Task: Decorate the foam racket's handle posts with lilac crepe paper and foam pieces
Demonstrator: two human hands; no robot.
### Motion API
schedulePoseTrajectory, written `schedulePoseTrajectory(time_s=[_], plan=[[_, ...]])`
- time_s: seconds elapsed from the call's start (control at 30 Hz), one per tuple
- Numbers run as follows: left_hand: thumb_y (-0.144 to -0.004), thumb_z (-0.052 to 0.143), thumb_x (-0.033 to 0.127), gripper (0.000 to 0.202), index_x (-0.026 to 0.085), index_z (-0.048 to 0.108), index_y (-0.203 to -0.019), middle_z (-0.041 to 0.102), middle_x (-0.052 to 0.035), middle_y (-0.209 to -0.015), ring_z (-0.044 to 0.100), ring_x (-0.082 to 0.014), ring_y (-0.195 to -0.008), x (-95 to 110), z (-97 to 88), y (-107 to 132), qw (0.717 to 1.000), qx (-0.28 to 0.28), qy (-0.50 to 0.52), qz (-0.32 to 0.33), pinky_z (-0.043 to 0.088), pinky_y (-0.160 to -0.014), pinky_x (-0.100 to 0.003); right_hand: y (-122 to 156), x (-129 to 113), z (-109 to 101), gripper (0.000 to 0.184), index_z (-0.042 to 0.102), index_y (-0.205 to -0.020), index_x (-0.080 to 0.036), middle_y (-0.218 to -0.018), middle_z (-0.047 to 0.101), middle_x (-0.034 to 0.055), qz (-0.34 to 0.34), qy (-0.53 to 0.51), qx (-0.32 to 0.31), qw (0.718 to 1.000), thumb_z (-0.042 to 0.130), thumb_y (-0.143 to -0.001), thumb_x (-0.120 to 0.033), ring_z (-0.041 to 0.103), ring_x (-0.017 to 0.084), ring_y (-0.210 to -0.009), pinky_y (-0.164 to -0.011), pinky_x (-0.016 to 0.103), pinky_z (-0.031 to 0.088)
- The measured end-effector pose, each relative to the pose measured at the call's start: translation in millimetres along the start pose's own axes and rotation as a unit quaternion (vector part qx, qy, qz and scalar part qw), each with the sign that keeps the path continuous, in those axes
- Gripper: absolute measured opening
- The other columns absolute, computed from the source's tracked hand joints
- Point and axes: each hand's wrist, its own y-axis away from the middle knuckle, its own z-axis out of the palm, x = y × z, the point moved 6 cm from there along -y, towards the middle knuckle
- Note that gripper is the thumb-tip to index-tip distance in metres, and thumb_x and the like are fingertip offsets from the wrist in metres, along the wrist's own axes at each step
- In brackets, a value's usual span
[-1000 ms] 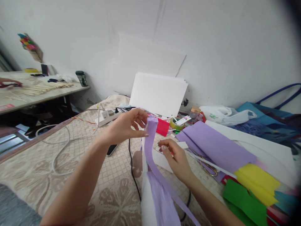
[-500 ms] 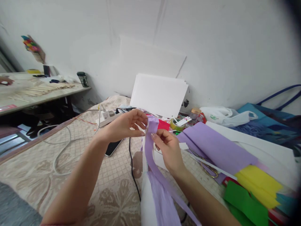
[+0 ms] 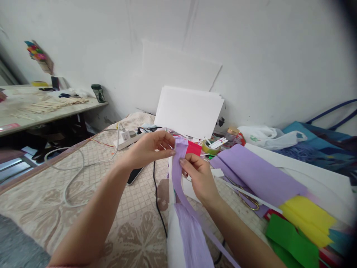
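While its upper end stands folded over between the two hands, the lilac strip curves down over a white form, and its narrow tail runs off toward the lower right. Wrinkled lilac material covers part of the form below.

The left hand is at the strip's left edge near the top; its thumb touches that edge, its other fingers are curled above with a gap between, and whether they grip cannot be told. The right hand has thumb and forefinger pinched on the right edge, slightly lower.

Just behind the strip lies a red piece. A dark phone lies on the cloth-covered table beneath the left wrist, beside a black cable. To the right are scissors, folded lilac sheets, yellow sheets and a green sheet.

Farther back, a tape roll holds white pens, and white boards lean against the wall.
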Motion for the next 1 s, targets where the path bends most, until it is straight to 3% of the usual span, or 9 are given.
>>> schedulePoseTrajectory(time_s=[0.2,0.63,1.0], plan=[[-0.083,0.068,0.029,0.021,0.015,0.062,-0.097,0.070,-0.0071,-0.092,0.067,-0.0155,-0.082,4.2,0.4,1.6,0.999,0.019,-0.043,0.000,0.056,-0.076,-0.030,-2.0,-5.1,-2.2,0.028,0.058,-0.066,-0.019,-0.056,0.048,-0.0055,-0.014,0.043,0.019,0.999,0.068,-0.079,-0.040,0.043,0.009,-0.052,-0.049,0.021,0.035],[-0.082,0.063,0.022,0.011,0.017,0.063,-0.092,0.070,-0.0035,-0.085,0.065,-0.0141,-0.074,18.8,5.4,5.6,0.981,0.112,-0.157,-0.001,0.055,-0.070,-0.028,-4.9,-4.9,-5.1,0.026,0.058,-0.066,-0.019,-0.055,0.048,-0.0060,-0.040,0.072,0.036,0.996,0.067,-0.079,-0.039,0.043,0.008,-0.048,-0.045,0.021,0.035],[-0.080,0.060,0.016,0.008,0.016,0.064,-0.087,0.070,-0.0021,-0.081,0.066,-0.0139,-0.073,26.0,10.2,5.3,0.977,0.136,-0.167,0.006,0.055,-0.070,-0.026,-0.3,-11.2,-11.5,0.021,0.057,-0.071,-0.019,-0.059,0.050,-0.0051,-0.091,0.123,0.073,0.986,0.064,-0.084,-0.034,0.044,0.009,-0.051,-0.048,0.023,0.035]])
